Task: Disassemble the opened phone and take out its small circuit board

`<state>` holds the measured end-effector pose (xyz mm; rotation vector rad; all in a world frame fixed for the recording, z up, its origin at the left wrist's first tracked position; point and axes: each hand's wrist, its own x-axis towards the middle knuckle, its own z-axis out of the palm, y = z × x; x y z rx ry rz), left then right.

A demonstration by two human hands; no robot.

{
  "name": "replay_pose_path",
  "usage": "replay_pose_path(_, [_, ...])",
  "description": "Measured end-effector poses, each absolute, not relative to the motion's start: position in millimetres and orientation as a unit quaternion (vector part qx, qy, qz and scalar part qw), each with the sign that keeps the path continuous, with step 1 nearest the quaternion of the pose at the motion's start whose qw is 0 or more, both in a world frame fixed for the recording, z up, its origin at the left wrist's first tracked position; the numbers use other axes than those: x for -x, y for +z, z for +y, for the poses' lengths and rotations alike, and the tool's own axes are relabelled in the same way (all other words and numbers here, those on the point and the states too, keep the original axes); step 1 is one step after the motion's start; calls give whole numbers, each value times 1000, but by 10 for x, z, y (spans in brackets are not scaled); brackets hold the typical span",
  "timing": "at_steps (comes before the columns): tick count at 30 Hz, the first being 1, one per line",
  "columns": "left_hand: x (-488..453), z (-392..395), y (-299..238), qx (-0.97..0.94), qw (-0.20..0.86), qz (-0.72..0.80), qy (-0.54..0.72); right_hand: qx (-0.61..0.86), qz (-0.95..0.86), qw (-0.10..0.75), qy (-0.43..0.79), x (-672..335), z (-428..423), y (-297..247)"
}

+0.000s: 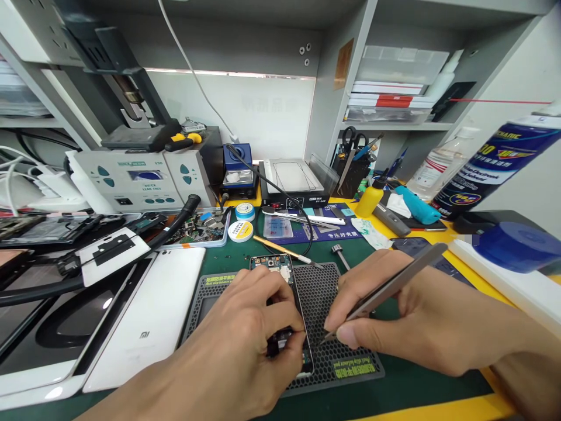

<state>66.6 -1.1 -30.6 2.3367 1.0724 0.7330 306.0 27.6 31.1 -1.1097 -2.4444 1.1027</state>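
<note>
An opened smartphone [302,316], its circuit board showing at the top end, lies on a grey honeycomb mat [322,286]. My left hand [249,327] rests over the phone, covering much of its inside. Thumb and index finger are pinched together near the phone's right edge; what is between them is hidden. Tweezers [390,280] are gripped in my right hand [407,316], just right of the phone. Their tips point down and left, close above the mat, with nothing visible between them.
A white phone back cover [149,321] lies left of the mat. Behind are a brush [280,248], small round tins [241,231], a parts tray [197,225] and a hot-air station [140,181]. A yellow bottle [370,199] and spray can [495,169] stand at right.
</note>
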Motion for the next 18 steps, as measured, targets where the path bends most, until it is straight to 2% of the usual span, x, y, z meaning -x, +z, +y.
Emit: replay_pose_path(18, [-668,5,-303,-857,220,384,264,388,-842,96,363,-3010,291,354])
